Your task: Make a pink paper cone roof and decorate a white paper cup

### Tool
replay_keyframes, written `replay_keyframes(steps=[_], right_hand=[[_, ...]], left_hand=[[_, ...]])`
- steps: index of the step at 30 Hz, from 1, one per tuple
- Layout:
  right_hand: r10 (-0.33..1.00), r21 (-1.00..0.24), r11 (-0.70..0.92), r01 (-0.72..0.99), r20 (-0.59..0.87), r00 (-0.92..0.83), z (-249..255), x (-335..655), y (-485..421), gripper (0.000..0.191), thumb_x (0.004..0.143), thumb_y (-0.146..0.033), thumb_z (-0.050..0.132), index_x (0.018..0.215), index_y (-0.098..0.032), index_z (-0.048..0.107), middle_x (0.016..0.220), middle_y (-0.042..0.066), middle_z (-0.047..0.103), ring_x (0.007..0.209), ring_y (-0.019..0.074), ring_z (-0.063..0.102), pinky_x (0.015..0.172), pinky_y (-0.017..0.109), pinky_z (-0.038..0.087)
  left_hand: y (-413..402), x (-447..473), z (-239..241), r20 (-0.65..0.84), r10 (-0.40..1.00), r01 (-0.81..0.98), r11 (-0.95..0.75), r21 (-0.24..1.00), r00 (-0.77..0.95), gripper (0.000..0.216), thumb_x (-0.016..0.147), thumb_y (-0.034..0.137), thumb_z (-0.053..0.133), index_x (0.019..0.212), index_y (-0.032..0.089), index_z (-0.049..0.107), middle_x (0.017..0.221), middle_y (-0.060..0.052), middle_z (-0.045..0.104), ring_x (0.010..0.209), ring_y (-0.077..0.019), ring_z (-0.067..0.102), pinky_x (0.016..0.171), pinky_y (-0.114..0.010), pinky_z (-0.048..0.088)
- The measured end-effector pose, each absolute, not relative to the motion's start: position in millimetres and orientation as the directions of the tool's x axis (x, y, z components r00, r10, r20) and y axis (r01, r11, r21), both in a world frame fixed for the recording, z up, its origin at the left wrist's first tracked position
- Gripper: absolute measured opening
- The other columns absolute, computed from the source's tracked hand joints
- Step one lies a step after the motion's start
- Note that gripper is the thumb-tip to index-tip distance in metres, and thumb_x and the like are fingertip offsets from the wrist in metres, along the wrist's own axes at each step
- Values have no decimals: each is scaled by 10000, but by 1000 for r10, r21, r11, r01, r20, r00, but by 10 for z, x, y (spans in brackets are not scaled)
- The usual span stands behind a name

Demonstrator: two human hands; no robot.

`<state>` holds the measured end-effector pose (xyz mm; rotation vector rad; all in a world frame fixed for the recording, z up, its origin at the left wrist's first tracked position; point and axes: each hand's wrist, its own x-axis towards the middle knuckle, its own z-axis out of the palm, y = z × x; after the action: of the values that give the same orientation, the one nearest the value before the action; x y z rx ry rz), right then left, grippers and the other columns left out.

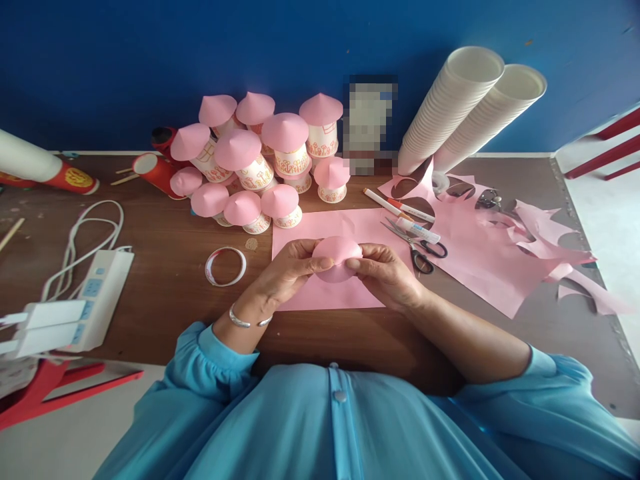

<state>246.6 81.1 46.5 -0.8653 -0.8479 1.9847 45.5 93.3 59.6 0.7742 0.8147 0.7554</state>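
Observation:
A small pink paper cone (339, 248) is pinched between both hands over a pink paper sheet (295, 293). My left hand (297, 265) grips its left side, thumb on the front near the middle. From the right, my right hand (384, 270) holds the other edge, its thumb close to the left thumb. The fingers behind the cone are partly hidden. Black-handled scissors (419, 252) lie just right of my right hand, beside a white glue tube (418, 230). Orange and red marker pens (387, 203) rest above them.
Several drawn-on paper cups with pink cone roofs (285, 137) stand at the back. Two tall stacks of white cups (453, 100) lean on the blue wall. Pink paper scraps (500, 260) spread right; a tape roll (225, 267) and power strip (103, 300) are left.

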Motion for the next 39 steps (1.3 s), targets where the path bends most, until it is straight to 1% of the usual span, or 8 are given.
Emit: replay_keyframes(steps=[3,6,12,17,25,30,35,39], right_hand=[[855,-816,-441,-374,-255,-451,464,2465,808,230,742,-409,907,800,-203,822,799,14,733,818,176,620,815,316,474],[849,-825,-432,-364,-236,-473,467,2461,804,219,752,-402,904,827,-211,829,820,12,744,853,183,634,855,325,476],[839,-806,-458,-374,-254,-481,481,2444,802,214,742,-389,900,848,-214,837,803,11,752,901,208,651,921,354,476],[834,-808,-465,-361,-264,-484,491,2443,804,222,740,-400,900,833,-208,837,796,12,755,906,210,652,942,357,471],[849,-837,-419,-353,-224,-478,481,2471,813,219,768,-344,892,938,-218,841,917,18,780,957,217,672,979,368,481],[859,-850,-414,-325,-248,-447,453,2464,815,280,764,-403,895,944,-196,838,862,19,773,903,204,664,898,335,491],[848,-846,-428,-317,-256,-463,455,2465,812,295,757,-401,902,960,-200,831,872,22,774,917,214,673,924,354,503],[848,-841,-434,-324,-261,-462,451,2468,807,250,767,-405,894,898,-205,820,854,17,770,917,215,678,930,357,517]], left_hand=[[931,461,608,-337,822,-252,484,838,459,347,691,408,921,883,139,818,827,-58,736,878,-207,632,860,-350,468],[927,470,615,-350,832,-245,481,842,430,370,656,392,942,901,147,811,856,-42,724,862,-182,605,825,-318,456],[927,485,604,-356,836,-244,480,842,417,321,671,383,937,783,142,758,792,-9,646,809,-137,544,785,-274,427],[927,484,575,-332,843,-246,460,853,423,327,683,381,933,740,139,720,782,-1,614,791,-122,520,763,-260,416],[936,479,599,-383,841,-240,491,838,383,386,641,429,950,803,136,759,792,-23,674,814,-154,575,788,-294,431],[932,478,616,-364,835,-269,493,827,412,377,624,415,956,823,146,781,818,-23,696,802,-154,570,762,-295,423],[923,486,623,-357,838,-214,470,856,414,324,687,404,917,826,141,790,818,-34,699,858,-182,595,834,-321,445],[921,487,601,-340,851,-239,456,857,401,278,681,358,926,764,147,765,778,-12,676,785,-142,567,783,-286,439]])
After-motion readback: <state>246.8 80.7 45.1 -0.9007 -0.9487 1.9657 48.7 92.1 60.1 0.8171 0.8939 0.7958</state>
